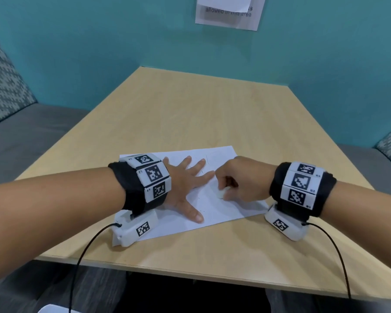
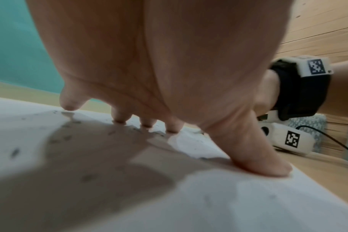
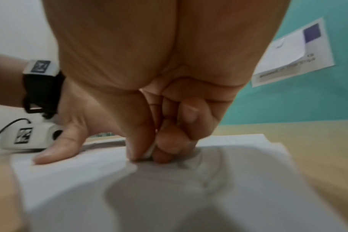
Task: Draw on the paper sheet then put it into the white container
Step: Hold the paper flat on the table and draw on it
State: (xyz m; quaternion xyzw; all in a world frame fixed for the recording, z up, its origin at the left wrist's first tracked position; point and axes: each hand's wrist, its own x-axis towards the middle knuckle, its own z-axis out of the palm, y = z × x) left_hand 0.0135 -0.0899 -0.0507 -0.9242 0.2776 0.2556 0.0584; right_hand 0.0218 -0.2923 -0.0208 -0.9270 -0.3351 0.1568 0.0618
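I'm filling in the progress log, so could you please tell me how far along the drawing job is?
Done: faint marks already show on the paper sheet. In hand: the left hand presses it flat on the table, while the right hand pinches a small white object, unidentifiable, against it. Left: putting the sheet into the white container, possibly the white edge at the bottom.

Right hand (image 3: 149, 150) pinches a small white object (image 3: 150, 151) (blurred) against the paper sheet (image 3: 238, 172).

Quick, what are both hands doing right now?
Left hand: open, fingers spread flat, pressing the paper sheet.
Right hand: closed, fingers pinching a small white thing against the sheet.
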